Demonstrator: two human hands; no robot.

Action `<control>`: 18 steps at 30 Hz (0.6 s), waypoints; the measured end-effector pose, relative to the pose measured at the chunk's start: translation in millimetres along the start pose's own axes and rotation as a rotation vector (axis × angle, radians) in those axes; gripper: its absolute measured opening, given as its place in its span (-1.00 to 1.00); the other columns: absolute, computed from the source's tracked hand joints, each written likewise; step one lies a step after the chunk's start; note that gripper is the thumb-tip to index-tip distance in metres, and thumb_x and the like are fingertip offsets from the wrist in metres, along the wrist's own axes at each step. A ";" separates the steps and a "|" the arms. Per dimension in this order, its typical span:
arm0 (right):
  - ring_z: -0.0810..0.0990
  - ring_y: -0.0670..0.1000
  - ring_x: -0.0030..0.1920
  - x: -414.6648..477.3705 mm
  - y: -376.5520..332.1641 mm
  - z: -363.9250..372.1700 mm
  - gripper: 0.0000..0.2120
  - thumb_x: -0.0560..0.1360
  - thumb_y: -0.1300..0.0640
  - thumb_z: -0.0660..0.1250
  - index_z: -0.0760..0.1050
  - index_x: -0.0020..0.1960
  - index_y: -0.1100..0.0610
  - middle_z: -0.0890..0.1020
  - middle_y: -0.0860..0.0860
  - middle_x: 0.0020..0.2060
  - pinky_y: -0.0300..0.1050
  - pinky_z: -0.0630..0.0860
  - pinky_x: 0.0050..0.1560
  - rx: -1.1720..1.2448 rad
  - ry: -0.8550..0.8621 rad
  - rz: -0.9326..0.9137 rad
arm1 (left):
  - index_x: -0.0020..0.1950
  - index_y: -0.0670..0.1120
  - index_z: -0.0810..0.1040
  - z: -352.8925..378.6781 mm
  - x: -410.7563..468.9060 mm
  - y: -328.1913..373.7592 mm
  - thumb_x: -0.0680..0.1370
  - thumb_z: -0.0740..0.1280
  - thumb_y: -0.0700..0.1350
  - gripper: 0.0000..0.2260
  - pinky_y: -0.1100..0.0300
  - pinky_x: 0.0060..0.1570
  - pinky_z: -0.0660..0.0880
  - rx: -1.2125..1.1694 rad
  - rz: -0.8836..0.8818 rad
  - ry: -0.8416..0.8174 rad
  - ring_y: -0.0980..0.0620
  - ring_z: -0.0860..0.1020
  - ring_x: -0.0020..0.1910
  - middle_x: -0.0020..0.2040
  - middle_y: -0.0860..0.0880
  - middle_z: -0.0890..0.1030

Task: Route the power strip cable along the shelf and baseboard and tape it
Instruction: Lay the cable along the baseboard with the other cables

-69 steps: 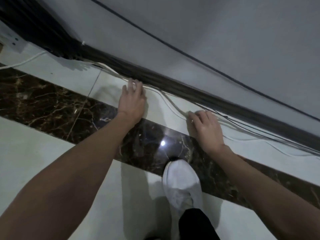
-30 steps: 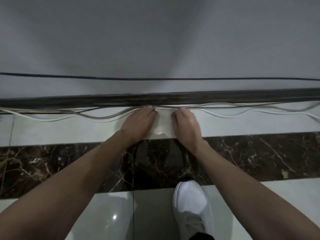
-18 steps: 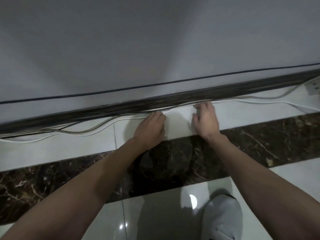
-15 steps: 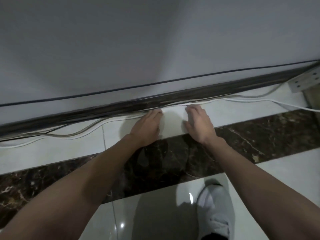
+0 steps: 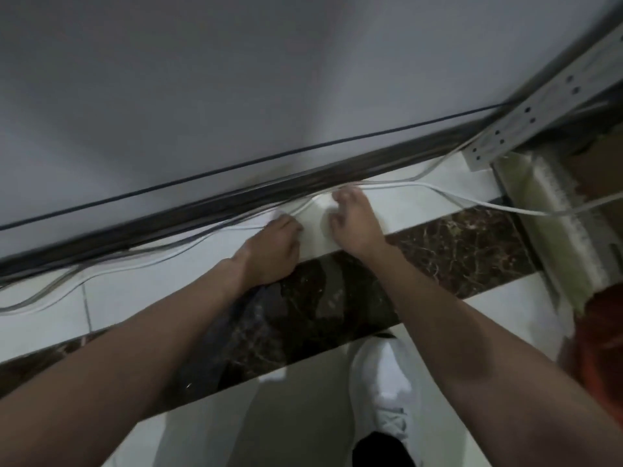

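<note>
Floor (image 5: 478, 318) and dark baseboard (image 5: 236, 200) are framing the job | white cable (image 5: 438, 192) is snaking loose along the baseboard, looking light, limp, springy; best pinched near the bend | left hand (image 5: 273, 247) and right hand (image 5: 354, 220) are pressing it down, fingers (image 5: 344, 197) curled narrow over it, grip partly hidden

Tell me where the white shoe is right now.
The white shoe is at the bottom centre, on the pale floor tile just below the dark marble strip, between the forearms.
</note>
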State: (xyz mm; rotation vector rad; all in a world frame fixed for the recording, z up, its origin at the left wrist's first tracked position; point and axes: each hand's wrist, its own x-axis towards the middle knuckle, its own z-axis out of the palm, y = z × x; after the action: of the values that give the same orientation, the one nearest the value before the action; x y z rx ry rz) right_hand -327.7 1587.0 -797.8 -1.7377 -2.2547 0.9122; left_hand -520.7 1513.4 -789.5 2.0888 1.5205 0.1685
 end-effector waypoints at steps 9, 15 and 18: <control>0.42 0.22 0.30 -12.4 91.5 -41.7 -0.65 0.53 0.25 0.30 0.47 0.29 0.35 0.45 0.23 0.29 -0.01 0.32 0.38 0.085 0.396 0.387 | 0.26 -0.21 0.48 -2.0 54.2 47.4 0.56 0.24 -0.18 -0.71 -0.04 0.12 0.40 0.211 -0.348 0.010 -0.23 0.48 0.18 0.22 -0.19 0.48; 0.39 0.23 0.37 13.7 104.9 -57.0 -0.62 0.56 0.27 0.30 0.45 0.35 0.37 0.49 0.23 0.34 -0.04 0.23 0.41 0.163 0.381 0.392 | 0.31 -0.13 0.48 3.0 99.8 88.1 0.66 0.15 -0.09 -0.73 0.05 0.19 0.42 0.231 -0.091 0.002 -0.11 0.52 0.24 0.29 -0.11 0.50; 0.42 0.20 0.30 22.8 108.3 -65.9 -0.64 0.57 0.23 0.28 0.46 0.35 0.29 0.50 0.15 0.33 0.00 0.31 0.32 0.142 0.353 0.346 | 0.39 -0.10 0.43 12.2 119.3 98.8 0.65 0.19 -0.11 -0.69 0.00 0.18 0.46 -0.048 -0.024 -0.041 -0.10 0.49 0.27 0.34 -0.07 0.45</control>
State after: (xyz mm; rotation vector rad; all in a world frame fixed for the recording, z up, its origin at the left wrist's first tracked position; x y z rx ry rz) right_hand -214.7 1647.7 -809.3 -2.0673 -1.6653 0.7267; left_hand -390.2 1596.8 -776.2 2.0235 1.5030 0.1511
